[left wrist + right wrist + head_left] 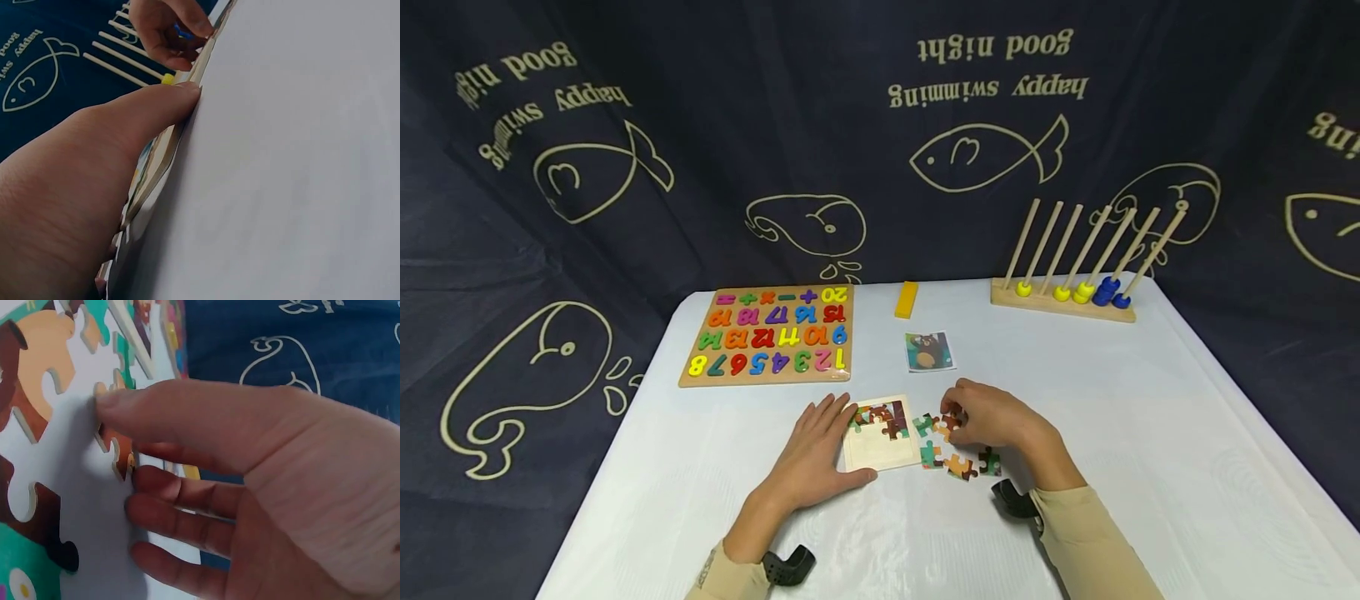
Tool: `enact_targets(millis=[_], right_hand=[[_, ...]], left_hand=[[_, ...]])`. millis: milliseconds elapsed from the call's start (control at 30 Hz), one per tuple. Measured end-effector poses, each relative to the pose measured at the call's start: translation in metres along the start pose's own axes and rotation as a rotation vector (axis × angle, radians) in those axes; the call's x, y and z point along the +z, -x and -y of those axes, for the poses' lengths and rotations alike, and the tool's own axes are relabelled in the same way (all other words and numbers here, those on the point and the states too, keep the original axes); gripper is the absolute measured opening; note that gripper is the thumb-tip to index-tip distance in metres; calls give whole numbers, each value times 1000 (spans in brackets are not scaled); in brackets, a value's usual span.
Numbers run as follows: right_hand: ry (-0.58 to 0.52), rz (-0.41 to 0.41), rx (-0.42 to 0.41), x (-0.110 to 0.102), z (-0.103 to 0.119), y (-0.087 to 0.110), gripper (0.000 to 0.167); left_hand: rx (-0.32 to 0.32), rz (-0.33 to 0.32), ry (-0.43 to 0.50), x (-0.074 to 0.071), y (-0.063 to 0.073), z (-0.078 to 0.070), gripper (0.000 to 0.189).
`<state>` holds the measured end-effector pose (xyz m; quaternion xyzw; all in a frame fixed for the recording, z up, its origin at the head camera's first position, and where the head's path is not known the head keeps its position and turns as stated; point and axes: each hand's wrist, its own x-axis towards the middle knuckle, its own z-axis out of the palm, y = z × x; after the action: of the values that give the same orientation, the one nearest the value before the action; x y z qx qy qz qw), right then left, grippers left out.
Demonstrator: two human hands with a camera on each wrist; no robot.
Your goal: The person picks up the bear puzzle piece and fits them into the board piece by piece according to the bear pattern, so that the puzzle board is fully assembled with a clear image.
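My left hand [815, 458] rests at the left side of a shallow wooden puzzle tray [880, 461], fingers stretched along its side and thumb at the near edge. Several joined bear-picture pieces [887, 413] fill the tray's far part; bare wood shows nearer me. To the right of the tray, my right hand [992, 415] pinches a brown puzzle piece [119, 440] between thumb and forefinger, low over the table. Its other fingers curl loosely. Around that hand lie several loose puzzle pieces [959, 467], green, tan and brown; another piece [989, 462] sits below the wrist.
Behind the tray lies a bear picture card [928, 352], and a yellow block [906, 300] farther back. A number board [767, 335] occupies the back left. At the back right stands a wooden rod counter [1063, 304] with beads. Dark printed cloth [880, 225] hangs behind the white table.
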<state>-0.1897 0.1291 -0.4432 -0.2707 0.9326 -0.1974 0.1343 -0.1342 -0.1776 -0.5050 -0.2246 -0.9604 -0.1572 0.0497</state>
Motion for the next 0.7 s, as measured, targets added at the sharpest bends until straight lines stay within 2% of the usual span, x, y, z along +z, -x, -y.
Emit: enact_targets(millis=[200, 367, 533, 700], right_hand=[[56, 10, 32, 2, 0, -2, 27], [64, 18, 61, -1, 0, 0, 24], [142, -21, 55, -1, 0, 0, 22], [181, -66, 46, 1, -1, 2, 23]], left_hand=[[-2, 0, 21, -1, -1, 1, 106], [18, 18, 45, -6, -7, 2, 105], [33, 80, 101, -10, -17, 10, 108], [66, 55, 149, -4, -22, 14, 108]])
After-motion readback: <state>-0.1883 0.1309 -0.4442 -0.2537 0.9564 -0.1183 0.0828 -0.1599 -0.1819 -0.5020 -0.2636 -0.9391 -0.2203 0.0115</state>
